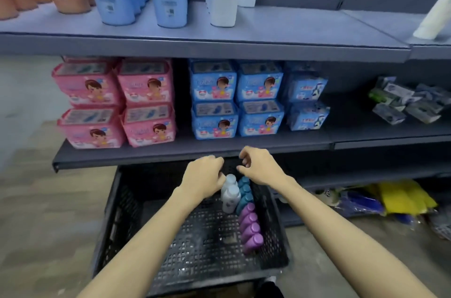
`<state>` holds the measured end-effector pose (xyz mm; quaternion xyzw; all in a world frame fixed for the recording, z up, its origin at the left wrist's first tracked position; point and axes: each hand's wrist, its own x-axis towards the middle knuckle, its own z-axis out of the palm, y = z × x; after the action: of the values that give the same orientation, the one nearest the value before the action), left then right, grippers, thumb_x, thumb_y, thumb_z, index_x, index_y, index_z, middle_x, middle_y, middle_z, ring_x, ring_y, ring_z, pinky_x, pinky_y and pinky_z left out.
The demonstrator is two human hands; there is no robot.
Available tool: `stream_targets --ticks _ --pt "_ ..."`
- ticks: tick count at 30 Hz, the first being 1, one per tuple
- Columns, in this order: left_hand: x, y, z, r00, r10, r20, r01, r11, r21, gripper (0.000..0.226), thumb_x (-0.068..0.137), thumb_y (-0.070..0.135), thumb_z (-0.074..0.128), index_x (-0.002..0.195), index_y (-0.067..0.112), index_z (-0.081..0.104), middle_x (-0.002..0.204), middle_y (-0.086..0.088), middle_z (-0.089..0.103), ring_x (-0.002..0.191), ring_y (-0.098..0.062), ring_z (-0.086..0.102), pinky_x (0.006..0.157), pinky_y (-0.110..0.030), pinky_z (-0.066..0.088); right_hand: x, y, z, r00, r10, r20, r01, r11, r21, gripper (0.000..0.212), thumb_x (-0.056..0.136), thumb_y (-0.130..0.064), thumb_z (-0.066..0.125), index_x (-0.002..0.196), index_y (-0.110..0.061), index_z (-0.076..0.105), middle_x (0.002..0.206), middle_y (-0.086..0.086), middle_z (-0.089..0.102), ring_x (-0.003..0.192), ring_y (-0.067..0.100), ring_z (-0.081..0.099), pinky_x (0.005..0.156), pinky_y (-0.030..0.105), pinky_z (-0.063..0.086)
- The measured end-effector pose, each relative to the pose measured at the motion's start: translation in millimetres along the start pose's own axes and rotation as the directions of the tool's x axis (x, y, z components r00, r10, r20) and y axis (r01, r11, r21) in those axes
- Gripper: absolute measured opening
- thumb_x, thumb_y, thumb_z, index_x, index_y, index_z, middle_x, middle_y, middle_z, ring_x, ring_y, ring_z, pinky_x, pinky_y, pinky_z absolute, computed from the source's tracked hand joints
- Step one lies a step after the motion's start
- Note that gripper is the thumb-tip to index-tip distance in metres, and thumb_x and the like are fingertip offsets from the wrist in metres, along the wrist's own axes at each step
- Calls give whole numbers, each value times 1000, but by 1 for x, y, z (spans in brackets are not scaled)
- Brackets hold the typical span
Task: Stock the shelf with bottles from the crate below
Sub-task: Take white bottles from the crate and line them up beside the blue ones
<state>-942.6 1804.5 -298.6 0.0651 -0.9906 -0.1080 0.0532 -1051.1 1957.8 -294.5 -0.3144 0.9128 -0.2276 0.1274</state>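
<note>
Left hand [203, 177] curled, fingertips at top white bottle [229, 181]; grip not confirmable. Right hand [258, 166] loosely curled, holding nothing, above teal bottles [244, 194]. In crate [117, 205], right side: 2 white, 3 teal, 4 purple bottles [251, 227]. Shelf [280, 22] above.

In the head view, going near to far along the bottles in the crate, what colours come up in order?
Along the black crate: purple bottles → teal bottles. The white bottles lie alongside the teal ones, next to the left hand.
</note>
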Motion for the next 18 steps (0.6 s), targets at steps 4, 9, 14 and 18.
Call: stream_targets --ticks 4,9,14,18 --pt "-7 -5 51 988 -78 135 83 996 -38 18 86 31 49 91 14 55 91 -4 59 82 -31 59 61 -34 40 6 29 41 988 108 114 -104 994 -40 27 84 -26 71 106 -15 61 99 3 67 92 23 64 80 37 53" --pt "-12 -2 97 948 -159 277 188 979 -82 16 85 28 50 92 13 54 92 -6 60 82 -30 60 60 -32 37 7 61 89 950 158 271 -128 984 -125 41 87 -19 65 124 -14 49 120 15 58 107 38 60 83 42 52" --pt "-11 -5 125 908 -234 347 275 959 -74 21 88 31 53 99 13 54 102 -10 62 92 -34 61 67 -36 42 21 81 115 912 146 382 -72 977 -203 62 89 -18 66 143 -20 35 135 17 45 114 41 56 90 44 50" --pt "-7 -5 139 880 -282 382 329 942 -63 22 90 31 52 103 13 53 107 -10 62 96 -34 61 72 -37 44 35 90 131 890 181 418 -39 944 -326 69 93 -16 60 152 -20 25 142 17 40 116 40 57 92 45 49"
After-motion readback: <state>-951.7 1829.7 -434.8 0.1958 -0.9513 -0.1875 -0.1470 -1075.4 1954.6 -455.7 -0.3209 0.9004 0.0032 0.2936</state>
